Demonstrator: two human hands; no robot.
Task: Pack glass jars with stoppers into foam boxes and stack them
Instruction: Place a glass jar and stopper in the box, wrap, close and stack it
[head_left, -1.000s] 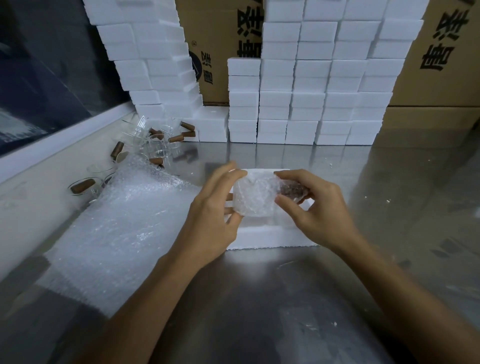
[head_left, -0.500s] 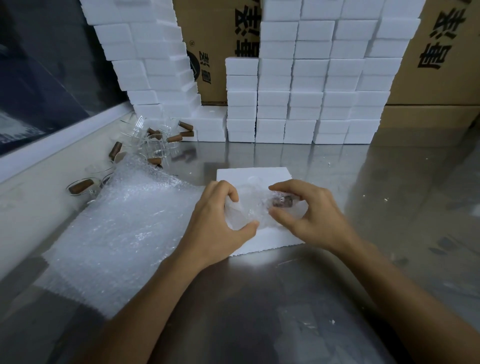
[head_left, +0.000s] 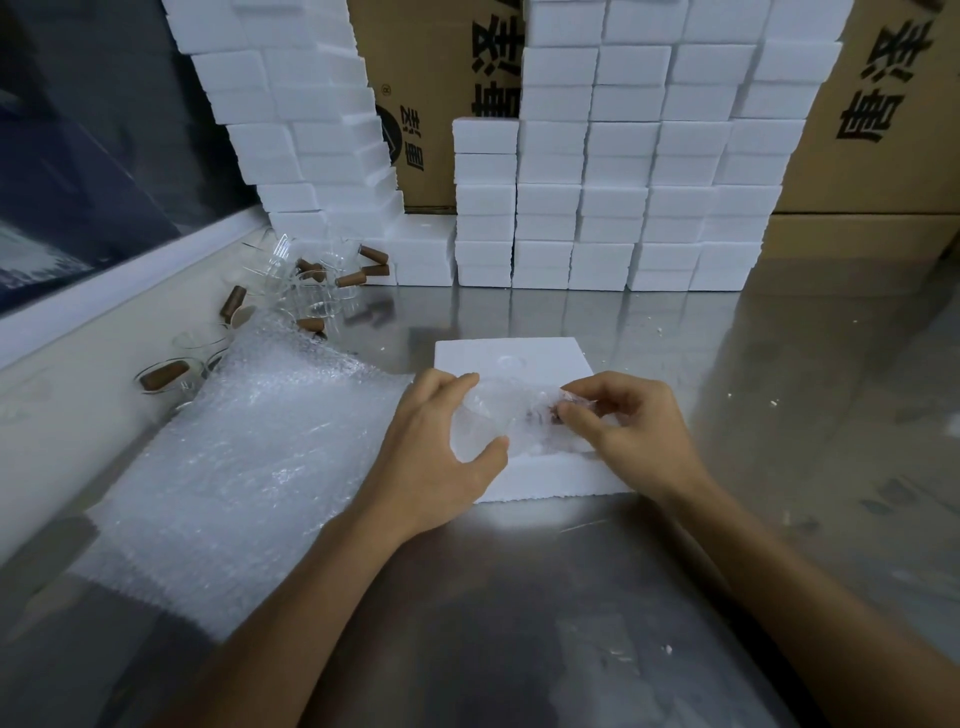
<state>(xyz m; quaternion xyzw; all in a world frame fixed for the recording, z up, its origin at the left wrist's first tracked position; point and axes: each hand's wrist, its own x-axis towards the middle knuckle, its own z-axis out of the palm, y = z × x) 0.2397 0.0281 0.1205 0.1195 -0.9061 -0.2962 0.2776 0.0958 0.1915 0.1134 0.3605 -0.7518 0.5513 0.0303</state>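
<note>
Steel tabletop (head_left: 519, 597) carries the work. Both hands press a bubble-wrapped jar (head_left: 511, 421) into the open foam box (head_left: 519, 358): left hand (head_left: 441, 452) curls round its left end with the thumb under, right hand (head_left: 631, 421) pinches the wrap at the stopper end. Wrap may spring loose or bunch, so the jar sits proud. At ten o'clock, unpacked jars (head_left: 311, 291) lie near the bubble wrap sheet (head_left: 249, 457); at twelve, stacked foam boxes (head_left: 613, 208).

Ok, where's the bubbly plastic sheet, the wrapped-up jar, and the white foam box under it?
Clear bubble-wrap sheet (head_left: 249, 467): head view, middle of the sheet.
Bubble-wrapped glass jar (head_left: 511, 415): head view, wrapped body between the hands.
Flat white foam box (head_left: 519, 356): head view, bare top near the far edge.
</note>
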